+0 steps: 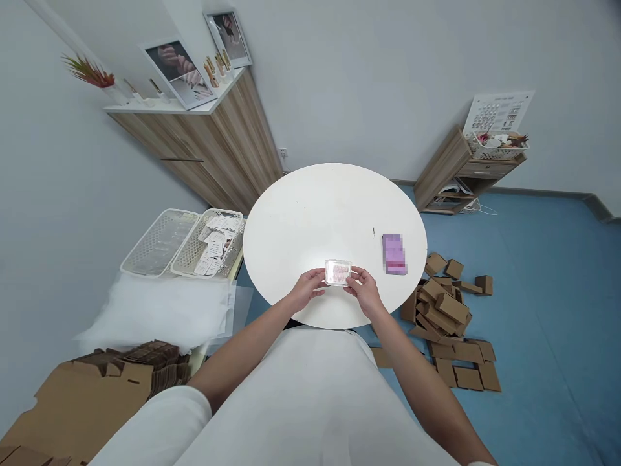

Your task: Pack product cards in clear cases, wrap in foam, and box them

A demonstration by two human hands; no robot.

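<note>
A small clear plastic box (338, 272) with pink pieces inside, which look like false nails, is held over the near part of the round white table (301, 220). My left hand (306, 289) grips its left side between thumb and fingers. On the opposite side, my right hand (363, 289) pinches the right edge, with the thumb over the front corner. A purple box or packet (393, 254), partly blurred out, lies on the table to the right of my right hand. Beyond it sits a tiny dark item (373, 232), too small to name.
White baskets (162, 243), one containing printed cards (213, 249), stand left of the table beside white sheets (160, 310) and flat cardboard (92, 401). Small cardboard boxes (444, 307) are heaped on the floor at right. Wooden cabinets (233, 136) stand behind.
</note>
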